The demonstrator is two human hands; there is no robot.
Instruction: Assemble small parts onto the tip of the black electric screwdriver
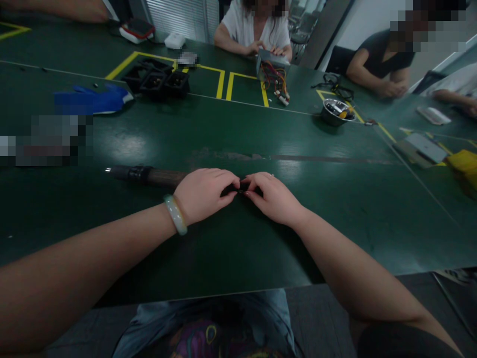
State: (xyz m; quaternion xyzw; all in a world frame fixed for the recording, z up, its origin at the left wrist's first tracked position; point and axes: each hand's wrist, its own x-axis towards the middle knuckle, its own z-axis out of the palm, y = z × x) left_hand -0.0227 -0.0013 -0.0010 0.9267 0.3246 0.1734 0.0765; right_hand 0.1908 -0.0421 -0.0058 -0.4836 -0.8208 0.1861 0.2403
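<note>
My left hand, with a pale bangle at the wrist, rests on the dark green table with its fingers curled. My right hand, a ring on one finger, meets it fingertip to fingertip. Both pinch a small dark part between them; it is too small and dark to name. A dark cylindrical tool with a metal tip lies on the table just behind my left hand, pointing left.
Black fan-like parts and a blue glove lie at the far left. A person across the table handles a metal box with coloured wires. A metal bowl sits right of centre. Another person sits at the far right.
</note>
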